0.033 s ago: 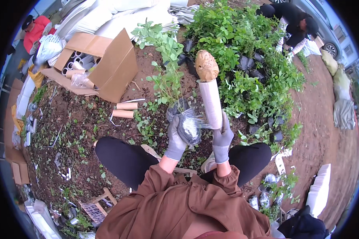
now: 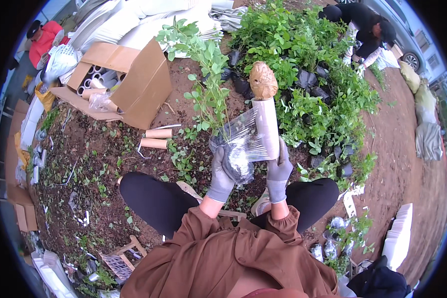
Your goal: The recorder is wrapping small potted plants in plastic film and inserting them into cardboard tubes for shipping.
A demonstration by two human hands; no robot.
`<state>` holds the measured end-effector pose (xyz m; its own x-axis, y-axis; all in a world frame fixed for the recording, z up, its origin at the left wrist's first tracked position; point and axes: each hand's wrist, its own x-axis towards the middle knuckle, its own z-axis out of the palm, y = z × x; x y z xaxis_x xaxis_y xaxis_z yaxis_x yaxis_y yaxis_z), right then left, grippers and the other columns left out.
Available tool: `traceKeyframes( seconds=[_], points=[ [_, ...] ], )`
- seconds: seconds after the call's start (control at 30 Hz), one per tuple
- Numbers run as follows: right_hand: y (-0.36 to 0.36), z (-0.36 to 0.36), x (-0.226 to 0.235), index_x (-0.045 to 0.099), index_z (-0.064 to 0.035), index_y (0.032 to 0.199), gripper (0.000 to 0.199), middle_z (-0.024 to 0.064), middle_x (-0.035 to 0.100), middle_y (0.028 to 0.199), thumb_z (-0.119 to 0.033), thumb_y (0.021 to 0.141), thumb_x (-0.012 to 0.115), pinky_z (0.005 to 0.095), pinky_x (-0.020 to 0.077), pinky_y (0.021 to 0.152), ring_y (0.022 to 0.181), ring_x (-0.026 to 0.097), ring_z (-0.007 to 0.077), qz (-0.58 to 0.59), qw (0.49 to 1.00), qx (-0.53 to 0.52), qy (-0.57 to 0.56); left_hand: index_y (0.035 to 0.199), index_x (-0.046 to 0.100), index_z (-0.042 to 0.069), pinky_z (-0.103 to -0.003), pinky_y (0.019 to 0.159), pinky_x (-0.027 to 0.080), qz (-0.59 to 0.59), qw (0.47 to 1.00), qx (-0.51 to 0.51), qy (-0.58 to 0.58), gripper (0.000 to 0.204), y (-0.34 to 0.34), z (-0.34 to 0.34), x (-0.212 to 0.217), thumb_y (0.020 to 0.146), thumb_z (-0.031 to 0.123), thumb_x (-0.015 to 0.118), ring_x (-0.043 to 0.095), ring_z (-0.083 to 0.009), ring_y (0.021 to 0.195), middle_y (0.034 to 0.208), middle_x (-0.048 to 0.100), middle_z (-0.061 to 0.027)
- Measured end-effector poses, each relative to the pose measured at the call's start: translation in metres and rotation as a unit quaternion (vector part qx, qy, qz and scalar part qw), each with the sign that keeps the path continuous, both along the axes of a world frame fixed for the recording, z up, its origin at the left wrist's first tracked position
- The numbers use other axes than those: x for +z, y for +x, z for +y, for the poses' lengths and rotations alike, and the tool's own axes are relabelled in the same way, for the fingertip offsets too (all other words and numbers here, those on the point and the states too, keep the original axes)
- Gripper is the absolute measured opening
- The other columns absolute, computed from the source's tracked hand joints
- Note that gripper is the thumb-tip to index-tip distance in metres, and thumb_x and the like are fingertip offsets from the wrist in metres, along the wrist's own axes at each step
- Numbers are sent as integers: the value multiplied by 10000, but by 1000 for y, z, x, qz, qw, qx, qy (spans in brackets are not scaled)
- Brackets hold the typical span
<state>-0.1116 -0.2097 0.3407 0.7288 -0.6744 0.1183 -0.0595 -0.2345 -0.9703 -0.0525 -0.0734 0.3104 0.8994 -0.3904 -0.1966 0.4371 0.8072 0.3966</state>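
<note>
My left hand (image 2: 219, 176), in a grey glove, is closed round the wrapped root ball (image 2: 238, 164) of a leafy seedling (image 2: 208, 84). Clear film covers the dark ball, and the green stems lean up and away to the left. My right hand (image 2: 280, 168), also gloved, grips the lower end of a roll of clear stretch film (image 2: 267, 126). A lumpy wad of brown tape (image 2: 263, 80) caps the roll's upper end. Between the roll and the root ball a sheet of film (image 2: 246, 134) is stretched taut.
An open cardboard box (image 2: 146, 84) of film rolls stands at the far left, with two bare cardboard tubes (image 2: 156, 138) near it. Potted seedlings (image 2: 303, 74) crowd the far right; a co-worker (image 2: 367, 30) bends beside them. Several wrapped plants (image 2: 330, 246) lie near right.
The film between roll and root ball has spread wider. The roll has shifted slightly right, and the seedling's top has swung a little left.
</note>
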Motion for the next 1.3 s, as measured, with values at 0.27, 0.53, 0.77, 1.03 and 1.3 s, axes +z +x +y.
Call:
traceKeyframes(
  seconds=[0.27, 0.53, 0.77, 1.03, 1.3],
  points=[
    [10, 18, -48, 481, -60, 1344, 514, 161, 619, 1211, -139, 851, 602, 318, 484, 886, 1082, 629, 230, 11, 997, 77, 19, 1343, 463, 80, -422, 952, 481, 11, 937, -294, -185, 639, 3, 21, 0, 890, 523, 546, 600, -272, 1071, 1237, 593, -111],
    [23, 16, -43, 394, -177, 1413, 575, 177, 597, 1194, -233, 878, 598, 419, 522, 725, 901, 645, 369, 96, 981, 19, -168, 1344, 364, -42, -332, 941, 417, -231, 880, -125, 396, 872, 22, 33, 16, 813, 590, 645, 522, -176, 1069, 1200, 552, -93],
    [24, 4, -10, 174, -217, 1494, 717, 3, 483, 762, -311, 913, 584, 159, 244, 374, 476, 334, 32, -10, 820, 276, 501, 1212, 453, -22, -291, 873, 486, -146, 932, -66, 326, 569, 26, 32, -5, 741, 33, 768, 604, -137, 972, 1104, 615, -91],
    [9, -4, -20, 493, -194, 1146, 271, 4, 455, 698, -402, 973, 488, 187, 193, 337, 396, 288, 48, 35, 800, 241, 549, 1315, 433, -20, -288, 929, 447, -156, 952, -175, 199, 670, 27, 47, 15, 744, 94, 764, 570, -119, 1030, 1172, 596, -63],
    [-12, 5, -53, 526, 35, 1182, 361, 117, 636, 1056, -219, 937, 447, 319, 443, 887, 970, 575, 197, 9, 945, 294, 144, 1288, 493, -37, -294, 1016, 374, -252, 800, -485, 247, 566, 47, 38, 50, 827, 232, 682, 516, -136, 1132, 1215, 583, -61]
  ],
)
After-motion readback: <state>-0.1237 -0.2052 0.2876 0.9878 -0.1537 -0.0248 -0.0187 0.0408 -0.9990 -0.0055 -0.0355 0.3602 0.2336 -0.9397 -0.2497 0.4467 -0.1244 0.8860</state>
